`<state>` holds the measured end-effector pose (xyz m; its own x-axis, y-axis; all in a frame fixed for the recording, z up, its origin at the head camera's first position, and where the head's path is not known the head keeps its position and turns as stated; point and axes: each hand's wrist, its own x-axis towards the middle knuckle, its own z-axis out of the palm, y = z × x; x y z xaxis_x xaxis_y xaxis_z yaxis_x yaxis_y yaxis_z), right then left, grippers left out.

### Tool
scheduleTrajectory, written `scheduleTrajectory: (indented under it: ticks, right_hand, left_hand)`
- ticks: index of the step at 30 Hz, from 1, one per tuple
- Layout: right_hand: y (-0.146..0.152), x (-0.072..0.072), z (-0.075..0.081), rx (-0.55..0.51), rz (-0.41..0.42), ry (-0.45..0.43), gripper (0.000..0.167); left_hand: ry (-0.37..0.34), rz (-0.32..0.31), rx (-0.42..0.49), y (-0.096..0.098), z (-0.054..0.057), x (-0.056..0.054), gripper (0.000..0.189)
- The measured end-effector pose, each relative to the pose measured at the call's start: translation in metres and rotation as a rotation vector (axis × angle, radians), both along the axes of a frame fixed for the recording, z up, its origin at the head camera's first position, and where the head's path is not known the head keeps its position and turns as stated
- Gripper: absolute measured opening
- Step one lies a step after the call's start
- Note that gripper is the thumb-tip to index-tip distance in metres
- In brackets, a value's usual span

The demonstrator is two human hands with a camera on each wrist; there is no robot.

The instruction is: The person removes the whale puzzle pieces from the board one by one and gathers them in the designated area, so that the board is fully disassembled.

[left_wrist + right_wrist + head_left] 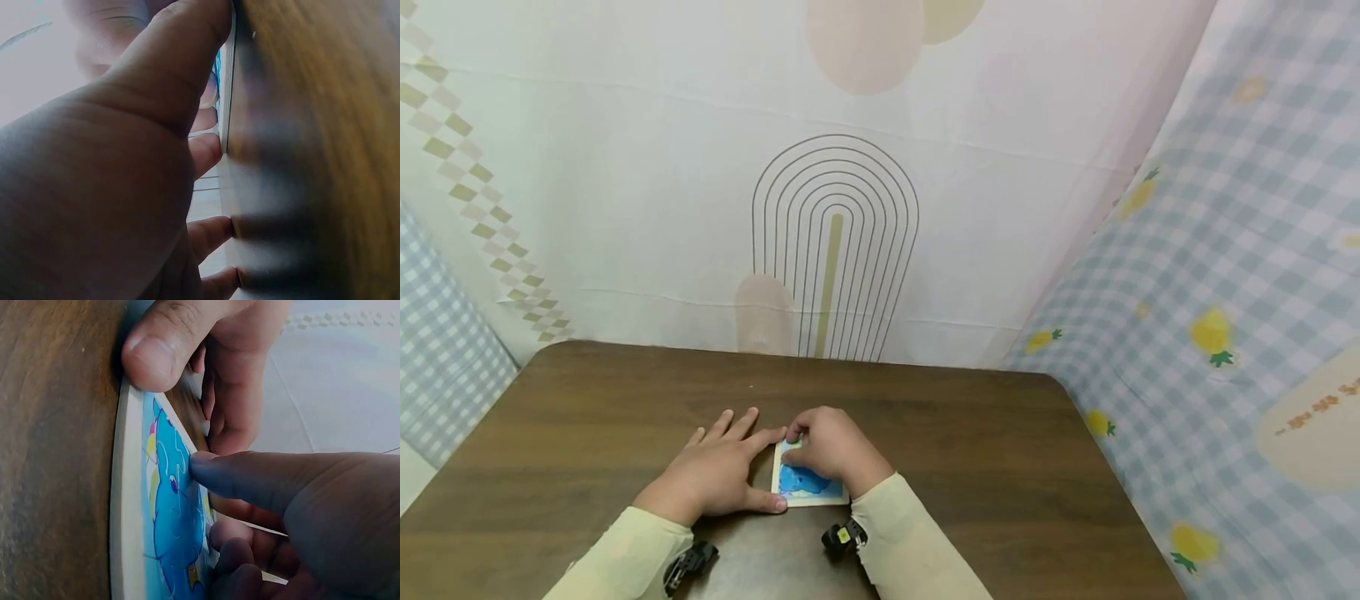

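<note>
A small jigsaw puzzle (805, 483) with a blue sea-animal picture and a pale raised border lies flat on the table. My left hand (718, 475) is spread beside it on the left, the thumb at its near left corner and the index fingertip by its far left corner. Over the puzzle, my right hand (835, 446) has bent fingers; its thumb (244, 472) touches the picture, where curved joint lines of the puzzle (175, 512) show. I cannot tell whether a piece sits between those fingertips. The left wrist view mostly shows the left thumb and palm (125, 137).
The brown wooden table (970, 467) extends around both hands. Behind it hangs a white patterned cloth (662, 208), and a blue checked cloth (1150, 375) borders the right side. A small black camera (842, 537) is worn on each wrist.
</note>
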<state>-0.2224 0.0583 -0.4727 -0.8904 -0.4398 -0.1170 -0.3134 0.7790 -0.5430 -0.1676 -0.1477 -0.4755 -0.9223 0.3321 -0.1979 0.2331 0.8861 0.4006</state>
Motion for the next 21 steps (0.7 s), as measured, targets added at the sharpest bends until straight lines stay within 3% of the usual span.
scheduleTrajectory:
  ticks: [6, 14, 21]
  right_hand:
    - [-0.0009, -0.005, -0.0006, -0.015, 0.0, -0.024, 0.012]
    - [-0.0016, -0.0076, -0.0084, 0.009, -0.033, -0.03, 0.03]
    - [-0.0052, -0.006, -0.0072, 0.033, -0.04, -0.038, 0.027]
  left_hand:
    - [-0.016, 0.003, 0.001, -0.0012, -0.0002, -0.0004, 0.112]
    - [-0.011, 0.0, 0.008, 0.0001, -0.0034, -0.0009, 0.111]
    - [-0.007, 0.004, 0.013, -0.002, -0.0034, -0.0007, 0.111]
